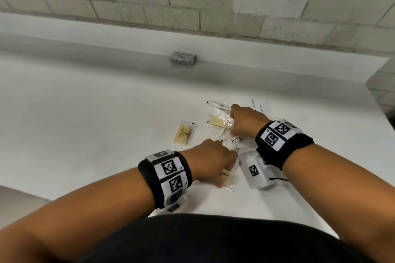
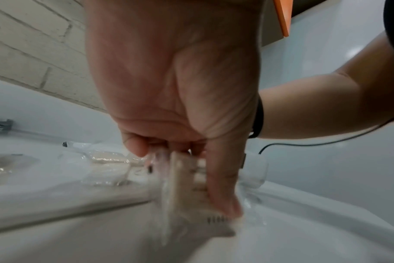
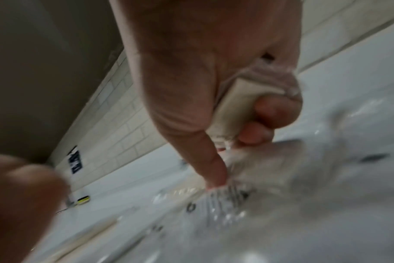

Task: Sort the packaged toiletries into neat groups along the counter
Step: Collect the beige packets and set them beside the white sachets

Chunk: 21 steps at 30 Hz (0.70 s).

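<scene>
Several small wrapped toiletries lie on the white counter (image 1: 106, 113). My left hand (image 1: 221, 174) pinches a beige soap packet (image 1: 227, 180) between thumb and fingers, tilted on its edge in the left wrist view (image 2: 182, 192). My right hand (image 1: 233, 125) is curled round another beige soap packet (image 1: 223, 122), a pale bar in the right wrist view (image 3: 234, 106), its thumb (image 3: 214, 170) down on clear wrappers (image 3: 232, 197). One soap packet (image 1: 185, 133) lies alone to the left. Clear packets with small black parts (image 1: 235, 142) lie between my hands.
A stack of grey packets (image 1: 183, 58) stands at the back against the raised ledge. A white printed card (image 1: 260, 105) lies behind my right hand. The brick wall (image 1: 192, 2) runs behind. The counter's right edge (image 1: 380, 113) drops off nearby.
</scene>
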Motion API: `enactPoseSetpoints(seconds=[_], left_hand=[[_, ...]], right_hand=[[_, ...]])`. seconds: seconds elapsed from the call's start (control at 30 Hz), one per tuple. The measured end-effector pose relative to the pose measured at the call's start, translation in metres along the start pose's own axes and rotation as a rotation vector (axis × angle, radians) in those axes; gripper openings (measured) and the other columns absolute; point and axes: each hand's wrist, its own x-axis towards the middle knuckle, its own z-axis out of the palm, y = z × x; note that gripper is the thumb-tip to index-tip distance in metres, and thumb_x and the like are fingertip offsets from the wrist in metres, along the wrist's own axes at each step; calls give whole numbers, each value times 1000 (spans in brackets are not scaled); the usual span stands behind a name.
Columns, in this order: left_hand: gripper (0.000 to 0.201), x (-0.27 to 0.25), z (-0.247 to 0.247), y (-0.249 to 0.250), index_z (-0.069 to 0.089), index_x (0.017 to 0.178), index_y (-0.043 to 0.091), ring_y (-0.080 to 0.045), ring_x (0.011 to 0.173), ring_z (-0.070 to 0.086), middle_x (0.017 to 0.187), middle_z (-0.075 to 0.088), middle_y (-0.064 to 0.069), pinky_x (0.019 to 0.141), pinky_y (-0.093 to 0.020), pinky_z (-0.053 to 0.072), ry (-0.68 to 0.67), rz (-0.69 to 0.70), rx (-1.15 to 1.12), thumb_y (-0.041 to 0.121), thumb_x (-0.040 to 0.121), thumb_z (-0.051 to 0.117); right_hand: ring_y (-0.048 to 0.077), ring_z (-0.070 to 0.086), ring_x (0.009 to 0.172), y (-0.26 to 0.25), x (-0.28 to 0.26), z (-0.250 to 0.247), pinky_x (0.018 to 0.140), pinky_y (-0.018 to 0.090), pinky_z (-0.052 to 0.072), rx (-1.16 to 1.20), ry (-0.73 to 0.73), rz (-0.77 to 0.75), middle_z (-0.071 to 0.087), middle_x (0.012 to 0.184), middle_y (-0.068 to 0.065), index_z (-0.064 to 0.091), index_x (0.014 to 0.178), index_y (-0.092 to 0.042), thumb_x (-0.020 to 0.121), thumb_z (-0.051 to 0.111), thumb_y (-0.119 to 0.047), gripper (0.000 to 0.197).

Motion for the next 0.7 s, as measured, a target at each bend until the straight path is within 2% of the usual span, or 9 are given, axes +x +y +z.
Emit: enactPoseSetpoints(seconds=[0.07, 0.13, 0.2, 0.27, 0.33, 0.4, 0.47, 0.63, 0.7], left_hand=[[35, -2, -5, 0, 51, 98, 27, -16, 89, 53, 89, 54, 10, 75, -30, 40, 15, -37, -202, 33, 74, 75], [32, -7, -19, -7, 55, 100, 27, -15, 84, 54, 87, 55, 9, 73, -29, 43, 98, -91, -386, 37, 77, 74], [26, -14, -34, -27, 51, 80, 24, -15, 73, 50, 74, 51, 7, 63, -28, 38, 224, -208, -428, 40, 81, 71], [37, -22, -46, -56, 41, 67, 22, -15, 66, 45, 67, 47, 6, 54, -26, 31, 237, -414, -370, 43, 83, 67], [34, -29, -49, -80, 49, 74, 19, -18, 74, 52, 81, 58, 0, 58, -26, 35, 140, -623, -291, 48, 83, 64], [43, -29, -45, -92, 60, 98, 10, -22, 89, 57, 104, 64, -8, 69, -27, 43, 34, -745, -206, 50, 83, 64], [55, -20, -35, -94, 58, 112, 7, -24, 96, 57, 112, 62, -11, 75, -29, 46, 46, -803, -181, 51, 79, 65], [73, -4, -20, -93, 38, 118, 4, -22, 91, 62, 100, 60, -4, 77, -31, 52, 183, -869, -390, 40, 67, 75], [61, -5, -21, -92, 48, 111, 4, -21, 88, 63, 95, 63, -4, 76, -28, 52, 141, -843, -396, 37, 68, 75]], right_hand=[[19, 56, 83, 9, 2, -8, 63, 29, 43, 71, -9, 15, 59, 97, 1, 46, 120, -12, 83, 65, -12, 42], [21, 55, 91, 23, 2, -22, 75, 30, 44, 44, -49, 40, 60, 110, 4, 51, 121, -13, 83, 68, -19, 42], [23, 58, 98, 31, 1, -31, 84, 31, 48, -110, -35, 75, 62, 118, 4, 56, 120, -14, 84, 66, -27, 39], [24, 60, 96, 26, -2, -36, 83, 34, 51, -117, 87, 71, 62, 112, 5, 60, 114, -17, 86, 61, -32, 32], [23, 60, 93, 8, -2, -34, 83, 36, 51, -47, 163, -35, 59, 109, 5, 64, 108, -18, 87, 59, -39, 30], [23, 59, 100, -12, 0, -22, 87, 36, 49, -20, 99, -132, 57, 115, 4, 64, 113, -20, 85, 62, -43, 37], [25, 58, 109, -27, 6, -8, 89, 35, 48, -48, 39, -131, 53, 124, 4, 57, 125, -19, 81, 68, -42, 51], [25, 60, 109, -32, 13, -10, 80, 28, 43, 3, -22, -77, 60, 124, 7, 48, 134, -17, 77, 77, -34, 66], [22, 57, 99, -29, 10, -13, 69, 25, 39, 26, -20, -100, 62, 104, 0, 53, 119, -22, 81, 72, -34, 44]])
